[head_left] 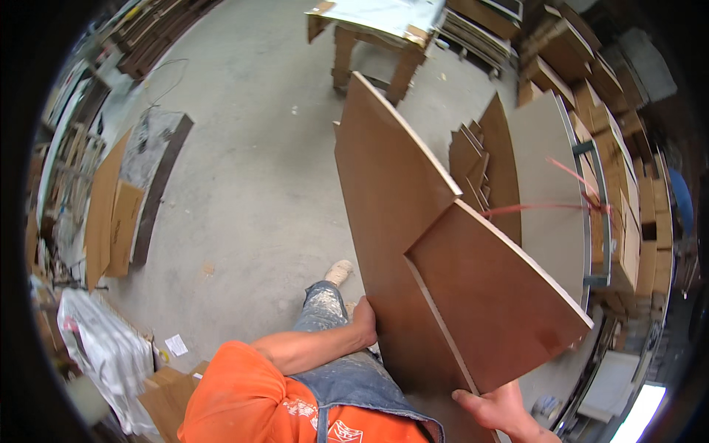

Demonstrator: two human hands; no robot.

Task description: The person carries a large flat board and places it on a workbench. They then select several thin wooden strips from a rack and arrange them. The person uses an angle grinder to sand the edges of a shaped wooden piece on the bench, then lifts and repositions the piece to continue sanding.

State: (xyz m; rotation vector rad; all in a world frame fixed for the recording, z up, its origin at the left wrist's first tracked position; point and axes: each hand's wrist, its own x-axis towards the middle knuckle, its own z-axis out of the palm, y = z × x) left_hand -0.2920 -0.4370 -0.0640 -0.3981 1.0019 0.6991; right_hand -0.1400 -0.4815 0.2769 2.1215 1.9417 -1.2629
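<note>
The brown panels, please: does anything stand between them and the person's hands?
Nothing visible does: the left hand is against the larger brown panel, the right hand by the lower corner of the smaller brown panel.

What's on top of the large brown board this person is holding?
A smaller brown panel, the right hand at its lower end, overlaps the large brown board. The board's face beneath the panel is hidden.

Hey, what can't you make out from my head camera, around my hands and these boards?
In the head view:
- Left hand: fingertips hidden behind the large brown board.
- Right hand: most fingers hidden by the boards, so their grip can't be told.
- Large brown board: its near end is cut off by the lower edge.
- Cardboard box on the left: its printing is too small to read.
</note>
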